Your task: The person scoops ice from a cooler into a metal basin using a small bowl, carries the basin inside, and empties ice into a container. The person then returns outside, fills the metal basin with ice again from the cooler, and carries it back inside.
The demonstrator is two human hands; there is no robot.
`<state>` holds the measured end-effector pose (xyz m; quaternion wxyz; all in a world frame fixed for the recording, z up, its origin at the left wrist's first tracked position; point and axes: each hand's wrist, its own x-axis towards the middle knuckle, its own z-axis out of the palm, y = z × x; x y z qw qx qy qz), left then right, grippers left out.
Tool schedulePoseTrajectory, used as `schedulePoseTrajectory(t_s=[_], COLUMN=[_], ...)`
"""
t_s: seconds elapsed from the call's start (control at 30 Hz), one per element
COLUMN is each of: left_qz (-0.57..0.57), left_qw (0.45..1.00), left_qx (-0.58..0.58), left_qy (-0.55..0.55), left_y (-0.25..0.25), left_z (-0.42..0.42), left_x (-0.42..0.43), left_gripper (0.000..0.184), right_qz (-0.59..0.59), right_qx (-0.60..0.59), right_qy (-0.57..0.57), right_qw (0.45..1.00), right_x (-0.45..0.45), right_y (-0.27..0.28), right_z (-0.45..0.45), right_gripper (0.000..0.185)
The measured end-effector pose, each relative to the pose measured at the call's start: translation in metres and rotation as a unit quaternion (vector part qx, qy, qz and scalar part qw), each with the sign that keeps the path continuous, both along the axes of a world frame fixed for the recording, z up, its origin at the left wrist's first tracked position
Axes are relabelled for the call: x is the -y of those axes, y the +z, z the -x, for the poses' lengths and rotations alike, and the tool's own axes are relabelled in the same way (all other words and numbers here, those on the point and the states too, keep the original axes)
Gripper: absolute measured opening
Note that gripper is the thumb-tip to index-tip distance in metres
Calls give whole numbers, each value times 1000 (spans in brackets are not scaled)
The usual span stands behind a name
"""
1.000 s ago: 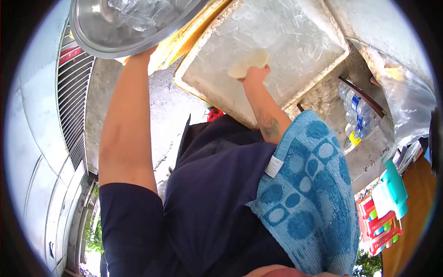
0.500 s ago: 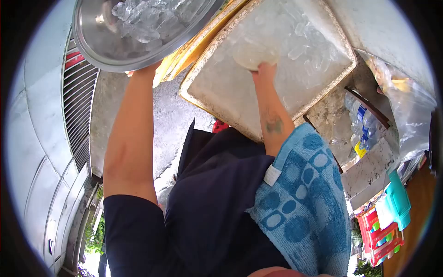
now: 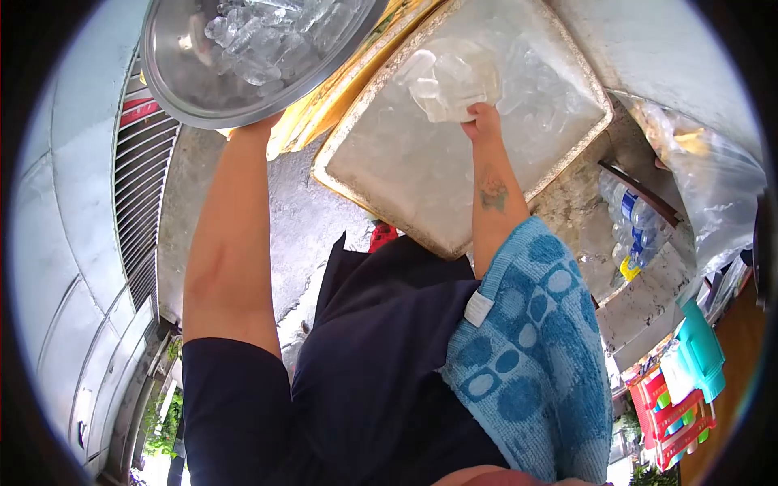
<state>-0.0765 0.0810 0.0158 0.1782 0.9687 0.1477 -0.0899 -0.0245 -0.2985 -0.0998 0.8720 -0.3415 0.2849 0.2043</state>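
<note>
Metal bowl (image 3: 174,69) holding ice (image 3: 279,44) rests on the left hand (image 3: 255,130), whose fingers are mostly hidden beneath, so how far they curl cannot be told; yellow sacking (image 3: 324,113) is just beside them. The right hand (image 3: 484,121) has its fingers closed on the edge of a pale scoop (image 3: 458,89), which extends beyond them with ice pieces inside; the ice box (image 3: 405,178) spreads around them.

Bright daylight exposure; circular fisheye frame, corners black. Pale blue-grey metal panels (image 3: 53,211): edges bow with distortion. Grey concrete floor (image 3: 296,190): brightly lit. Round silver metal basin (image 3: 182,77): glossy highlights. Clear ice pieces (image 3: 551,69) in white rectangular box (image 3: 405,190): hazy, low contrast.
</note>
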Motion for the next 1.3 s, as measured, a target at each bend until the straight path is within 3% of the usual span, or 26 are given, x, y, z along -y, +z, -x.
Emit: schedulePoseTrajectory(t_s=[0.17, 0.27, 0.47, 0.6, 0.67, 0.73, 0.77, 0.83, 0.87, 0.93, 0.97, 1.0, 1.07, 1.13, 1.2, 1.23, 1.3], left_qz=[-4, -1, 6, 15, 19, 23, 21, 23, 23, 21, 20, 19, 18, 18, 17, 18, 17], left_qw=[1000, 999, 998, 997, 996, 996, 995, 995, 995, 995, 995, 995, 995, 995, 995, 995, 995], left_qx=[27, 42, 64, 74, 78, 80, 82, 86, 87, 90, 93, 94, 99, 101, 99, 99, 95], left_qy=[2, 6, 24, 35, 41, 42, 43, 41, 40, 38, 35, 31, 19, 9, 3, 3, 4], left_y=[-3, -6, -6, -4, -4, -3, -4, -4, -4, -5, -5, -6, -9, -9, -9, -7, -4], left_z=[-6, -10, -14, -15, -17, -20, -21, -25, -26, -24, -23, -23, -21, -21, -17, -15, -10], left_x=[2, 7, 16, 24, 25, 25, 26, 27, 27, 24, 26, 24, 25, 24, 21, 19, 16], left_gripper=[54, 54, 54, 54, 54, 54, 54, 54, 54, 54, 54, 54, 54, 54, 54, 54, 54], right_qz=[-16, -29, 81, 71, 103, 212, 210, 450, 449, 626, 575, 583, 645, 748, 767, 767, 791], right_qx=[-4, 7, 42, 117, 254, 390, 391, 574, 573, 606, 577, 544, 436, 329, 161, 156, -6], right_qy=[7, 14, 56, 81, 79, 86, 88, 75, 74, 24, 26, -20, 28, 117, 188, 187, 195], right_qw=[1000, 999, 994, 987, 959, 892, 892, 680, 682, 489, 579, 604, 627, 564, 592, 593, 579], right_x=[21, 37, 30, -31, -76, -111, -120, -129, -124, -100, -87, -75, -33, 22, 59, 66, 80], right_y=[28, 88, 223, 315, 342, 348, 349, 350, 349, 343, 331, 318, 282, 217, 166, 151, 120], right_z=[10, 14, -7, -30, -39, -51, -57, -64, -66, -70, -68, -63, -51, -45, -35, -38, -45], right_gripper=[61, 63, 54, 55, 61, 65, 65, 65, 65, 64, 64, 62, 61, 57, 54, 54, 56])
